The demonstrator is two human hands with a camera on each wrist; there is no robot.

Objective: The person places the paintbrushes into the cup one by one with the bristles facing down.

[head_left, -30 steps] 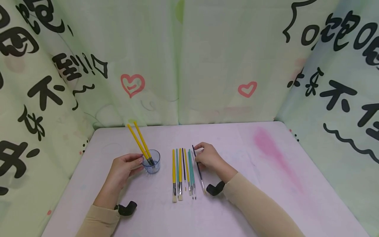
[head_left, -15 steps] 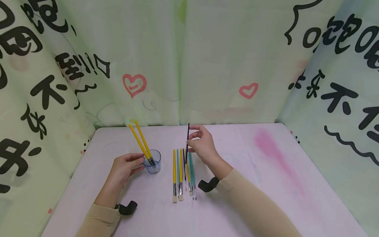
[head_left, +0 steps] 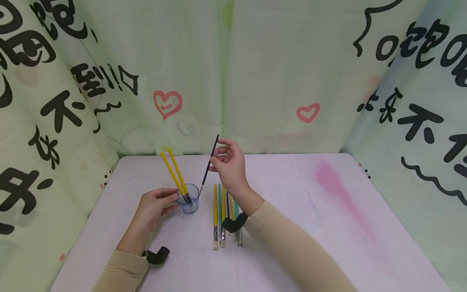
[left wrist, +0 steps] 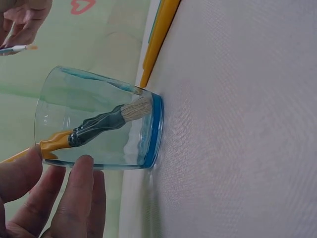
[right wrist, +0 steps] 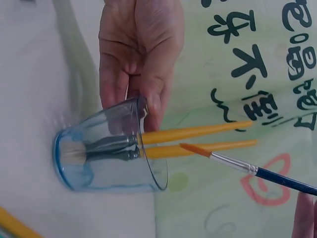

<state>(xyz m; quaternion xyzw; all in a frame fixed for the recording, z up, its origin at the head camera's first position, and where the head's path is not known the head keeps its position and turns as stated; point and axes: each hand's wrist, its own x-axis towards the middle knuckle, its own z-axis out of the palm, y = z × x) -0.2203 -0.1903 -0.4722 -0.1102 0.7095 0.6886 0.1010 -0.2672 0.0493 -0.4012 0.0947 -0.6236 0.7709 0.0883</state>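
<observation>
My left hand (head_left: pixel 153 207) holds a clear bluish cup (head_left: pixel 189 208) near its rim, thumb and fingers on the wall; the cup stands upright on the table. Two yellow paintbrushes (head_left: pixel 170 170) lean in it, bristles down, as the right wrist view shows through the wall (right wrist: pixel 109 178). In my right hand (head_left: pixel 231 170) a dark-handled paintbrush (head_left: pixel 206 174) is pinched by the handle. Its orange-brown bristles (right wrist: pixel 194 149) point down toward the cup; in the right wrist view they appear beyond the rim, apart from it.
Right of the cup, several yellow, green and dark paintbrushes (head_left: pixel 215 211) lie in a row on the white table (head_left: pixel 292 251), partly under my right wrist. Curtains with lettering and hearts (head_left: pixel 168 105) enclose the back and sides. A pink stain (head_left: pixel 339 186) marks the table's right side.
My right hand has lifted the dark paintbrush from the right end of the row and carried it left and up, near the cup. The left hand stays on the cup.
</observation>
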